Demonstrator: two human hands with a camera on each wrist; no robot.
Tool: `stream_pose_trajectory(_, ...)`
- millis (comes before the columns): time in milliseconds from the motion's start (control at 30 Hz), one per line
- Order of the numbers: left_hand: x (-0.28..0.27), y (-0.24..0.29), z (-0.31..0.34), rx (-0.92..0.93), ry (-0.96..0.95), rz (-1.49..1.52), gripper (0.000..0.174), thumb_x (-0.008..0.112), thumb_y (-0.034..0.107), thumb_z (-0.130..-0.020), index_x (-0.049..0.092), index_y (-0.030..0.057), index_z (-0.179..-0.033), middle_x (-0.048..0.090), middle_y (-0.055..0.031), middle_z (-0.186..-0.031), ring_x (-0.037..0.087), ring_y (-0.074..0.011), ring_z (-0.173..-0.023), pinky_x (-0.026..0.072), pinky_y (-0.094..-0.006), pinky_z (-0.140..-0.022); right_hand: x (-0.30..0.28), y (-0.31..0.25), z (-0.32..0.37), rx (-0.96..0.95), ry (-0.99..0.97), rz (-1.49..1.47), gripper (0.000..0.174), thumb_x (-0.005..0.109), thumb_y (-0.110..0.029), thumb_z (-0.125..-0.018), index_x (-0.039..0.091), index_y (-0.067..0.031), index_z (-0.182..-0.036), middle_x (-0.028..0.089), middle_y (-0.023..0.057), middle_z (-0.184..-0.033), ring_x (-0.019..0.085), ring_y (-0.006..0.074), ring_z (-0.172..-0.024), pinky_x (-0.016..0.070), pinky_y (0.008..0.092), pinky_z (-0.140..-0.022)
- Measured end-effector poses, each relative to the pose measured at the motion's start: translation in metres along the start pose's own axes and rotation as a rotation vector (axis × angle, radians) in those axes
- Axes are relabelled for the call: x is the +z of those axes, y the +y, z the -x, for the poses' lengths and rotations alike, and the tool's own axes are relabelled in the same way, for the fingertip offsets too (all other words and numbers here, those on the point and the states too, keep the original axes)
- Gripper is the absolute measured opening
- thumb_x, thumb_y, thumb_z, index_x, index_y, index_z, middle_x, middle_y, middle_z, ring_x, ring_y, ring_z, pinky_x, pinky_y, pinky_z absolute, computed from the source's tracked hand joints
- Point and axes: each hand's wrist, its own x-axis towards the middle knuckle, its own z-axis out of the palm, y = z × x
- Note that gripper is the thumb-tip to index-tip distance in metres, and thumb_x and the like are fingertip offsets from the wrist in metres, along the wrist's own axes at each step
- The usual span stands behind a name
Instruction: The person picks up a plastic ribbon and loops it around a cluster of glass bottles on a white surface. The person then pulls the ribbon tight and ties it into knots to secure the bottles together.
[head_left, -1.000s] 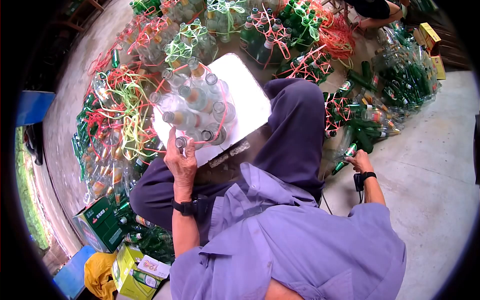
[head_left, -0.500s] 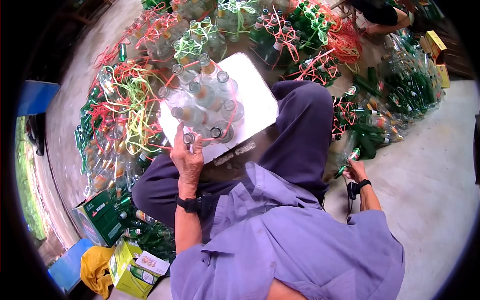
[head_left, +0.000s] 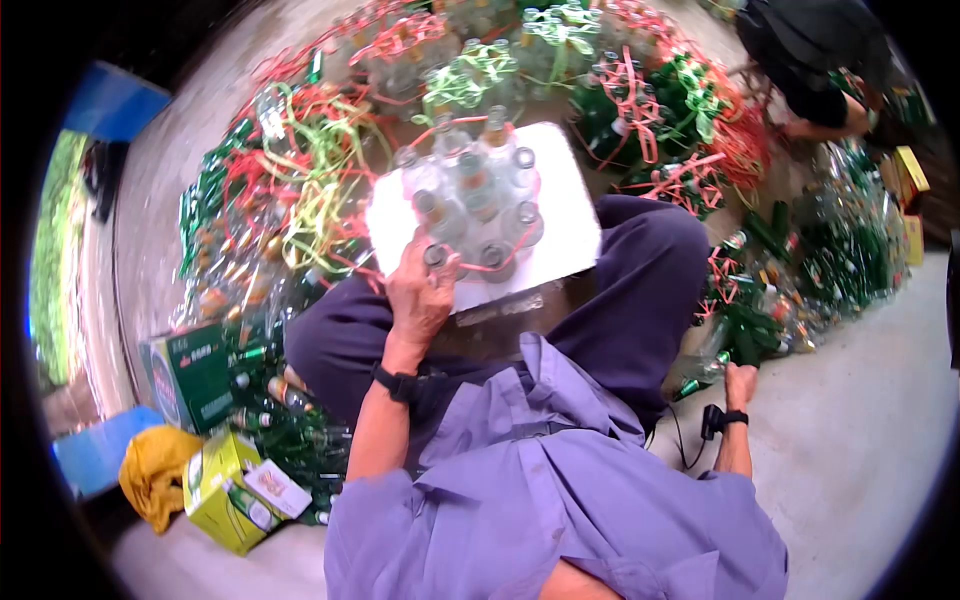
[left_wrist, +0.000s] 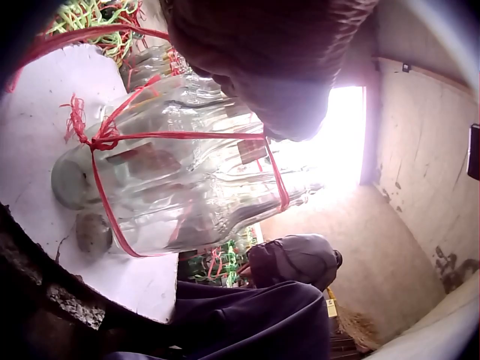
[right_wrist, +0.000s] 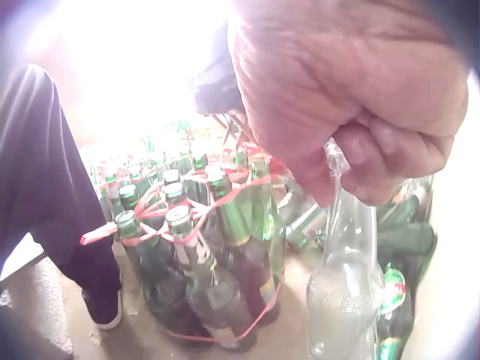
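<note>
Several clear glass bottles [head_left: 480,195] stand bunched on a white board [head_left: 575,235], with red twine [left_wrist: 187,136] looped around them. My left hand [head_left: 418,300] holds the neck of the nearest left bottle [head_left: 436,257], thumb on one side and fingers on the other. In the left wrist view, that hand overlaps the bottle tops. Out to the right and low, my right hand [head_left: 740,385] grips a clear glass bottle [right_wrist: 343,292] by its neck. A green bottle [right_wrist: 394,315] with a red and green label lies beside it.
Twine-tied green bottles [right_wrist: 217,277] stand to the right of my knee. Loose green bottles [head_left: 850,250] are piled farther right. Tangled red and green twine [head_left: 320,180] covers bottles at left. Cartons [head_left: 220,490] sit at lower left. Another person [head_left: 820,60] is at the far right.
The head view has turned, shifting the scene right and down. My right hand's fingers have curled into a grip on the clear bottle's neck. The left hand stays at its bottle.
</note>
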Motion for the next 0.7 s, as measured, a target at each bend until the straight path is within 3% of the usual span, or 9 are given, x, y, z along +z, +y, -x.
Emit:
stream_pose_trajectory(233,-0.011,0.01,-0.004,-0.075,-0.006,0.0,0.058,0.07,0.032,-0.089,0.053,-0.0043,-0.13,0.065,-0.0164,-0.093,0.067,-0.0329,-0.08,0.053,-0.0403,-0.069,-0.097,-0.042,0.002,-0.07,0.308,0.084,0.039,0.06,-0.032,-0.074,0.07,0.0027,-0.087,0.069,0.0282,-0.092,0.066,0.0463,-0.087,0.0525,0.0537,-0.077)
stream_pose_trajectory(433,-0.013,0.008,-0.001,-0.057,-0.012,0.015,0.061,0.068,0.034,-0.089,0.05,-0.0023,-0.135,0.065,-0.019,-0.098,0.067,-0.0358,-0.084,0.054,-0.0417,-0.071,-0.183,-0.088,0.02,-0.307,0.596,0.016,0.044,0.062,-0.044,-0.086,0.068,-0.0005,-0.092,0.069,0.0255,-0.088,0.066,0.0442,-0.081,0.0506,0.053,-0.071)
stream_pose_trajectory(567,-0.012,0.004,-0.001,-0.051,-0.005,0.027,0.063,0.07,0.031,-0.088,0.048,-0.0025,-0.137,0.065,-0.0214,-0.102,0.067,-0.0367,-0.086,0.0544,-0.0414,-0.073,-0.25,-0.144,0.067,-0.514,0.758,-0.205,0.037,0.065,-0.038,-0.091,0.07,-0.0021,-0.095,0.069,0.0197,-0.08,0.063,0.0346,-0.069,0.0481,0.0444,-0.067)
stream_pose_trajectory(700,-0.012,0.003,0.0,-0.021,0.043,0.046,0.065,0.071,0.03,-0.086,0.047,-0.0027,-0.138,0.065,-0.0223,-0.102,0.067,-0.037,-0.085,0.0541,-0.0415,-0.073,-0.298,-0.189,0.098,-0.761,0.737,-0.418,0.03,0.064,-0.03,-0.095,0.072,-0.0016,-0.101,0.068,0.0093,-0.08,0.06,0.0195,-0.067,0.0479,0.034,-0.065)
